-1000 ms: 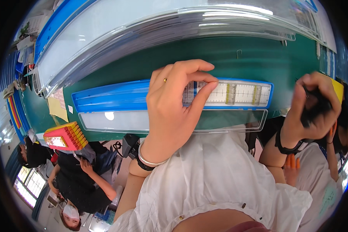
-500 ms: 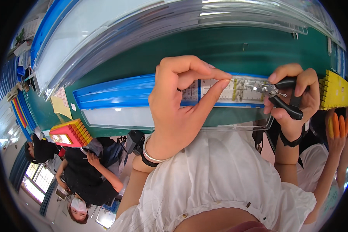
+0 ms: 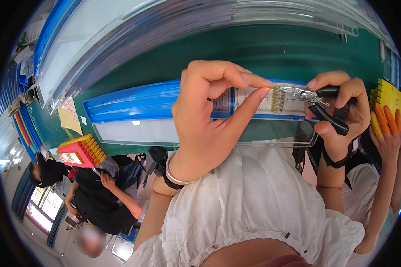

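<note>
My left hand [image 3: 214,107] has thumb and forefinger pinched together over the blue case. What lies between those fingertips is too fine to make out. In my right hand [image 3: 343,102] is a pair of small pliers [image 3: 304,95] with black handles, its handles spread apart. The metal jaws reach to the left fingertips. Just under the jaws is a coil of thin wire like a spring [image 3: 277,101], seen against the ruled white card [image 3: 260,103] in the long blue case [image 3: 133,102]. Whether the coil rests on the card or hangs above it I cannot tell.
A clear lid [image 3: 267,133] lies along the case's near side on the green table [image 3: 249,49]. Large clear-and-blue cases [image 3: 120,44] stand at the far side. Yellow blocks [image 3: 387,95] are at the right, near another person's hand in orange finger covers [image 3: 387,120].
The pliers have moved left and slightly up, so their jaws now meet my left fingertips. My left hand has shifted slightly right, still pinching. At the right, the other person's hand has risen.
</note>
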Demonstrator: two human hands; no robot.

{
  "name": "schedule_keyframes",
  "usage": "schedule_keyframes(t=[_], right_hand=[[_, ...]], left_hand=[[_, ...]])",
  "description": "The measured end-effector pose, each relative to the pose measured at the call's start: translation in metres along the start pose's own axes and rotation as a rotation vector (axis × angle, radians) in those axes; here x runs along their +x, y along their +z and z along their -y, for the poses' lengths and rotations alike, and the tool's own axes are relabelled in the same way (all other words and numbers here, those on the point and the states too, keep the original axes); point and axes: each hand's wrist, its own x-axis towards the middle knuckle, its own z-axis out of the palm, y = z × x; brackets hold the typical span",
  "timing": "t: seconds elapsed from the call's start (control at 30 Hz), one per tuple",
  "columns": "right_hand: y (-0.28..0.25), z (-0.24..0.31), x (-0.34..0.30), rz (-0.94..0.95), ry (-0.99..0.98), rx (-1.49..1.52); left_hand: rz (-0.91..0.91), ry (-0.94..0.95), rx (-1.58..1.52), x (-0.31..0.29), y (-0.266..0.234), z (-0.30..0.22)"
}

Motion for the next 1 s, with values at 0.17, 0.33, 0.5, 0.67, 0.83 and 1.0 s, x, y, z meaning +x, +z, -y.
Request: schedule_keyframes(t=[0.17,0.33,0.5,0.67,0.83,1.0], right_hand=[[0.0,-0.003,0.001,0.041,-0.044,-0.051],[-0.002,0.0,-0.003,-0.027,0.031,0.003],[0.0,-0.003,-0.001,0.014,-0.03,-0.021],[-0.001,0.001,-0.002,0.0,0.012,-0.03],[-0.004,0.001,0.0,-0.012,-0.032,-0.053],[0.0,0.009,0.002,-0.004,0.031,-0.125]], left_hand=[[-0.005,-0.013,-0.003,-0.001,0.0,0.0],[-0.01,0.007,0.001,0.0,0.001,0.0],[-0.008,0.009,-0.003,0.0,0.001,0.001],[0.026,-0.011,0.004,-0.005,-0.001,0.004],[0.348,0.105,0.502,-0.006,-0.019,-0.019],[0.482,0.062,0.784,-0.019,-0.021,-0.022]])
